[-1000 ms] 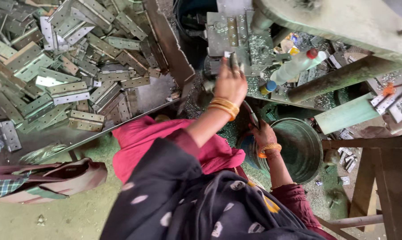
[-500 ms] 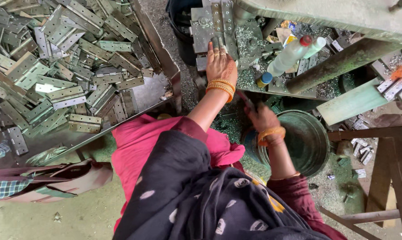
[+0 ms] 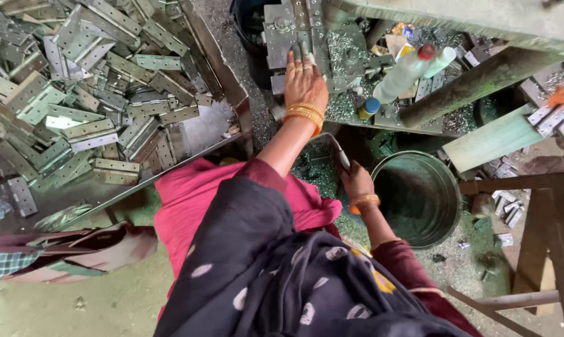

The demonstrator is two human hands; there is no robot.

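Observation:
My left hand [image 3: 304,81], with gold bangles at the wrist, reaches forward onto the grey metal press block [image 3: 282,28]. Its fingers lie stretched out and pin a narrow metal hinge piece [image 3: 296,48] against the block. My right hand [image 3: 357,182], also bangled, is low beside my knee and closed around a thin metal lever [image 3: 341,151]. It sits right next to the rim of a round green metal bucket [image 3: 419,196]. A dark dotted shawl and pink cloth cover my lap.
A big metal tray [image 3: 201,134] at the left holds a heap of several grey hinges [image 3: 94,93]. Plastic bottles [image 3: 407,72], metal shavings and small parts litter the bench at the right. A green beam [image 3: 488,140] and wooden legs stand at the far right.
My left hand has carried the hinge piece forward from near the tray's corner onto the press block and flattened over it. My right hand has stayed low on the lever.

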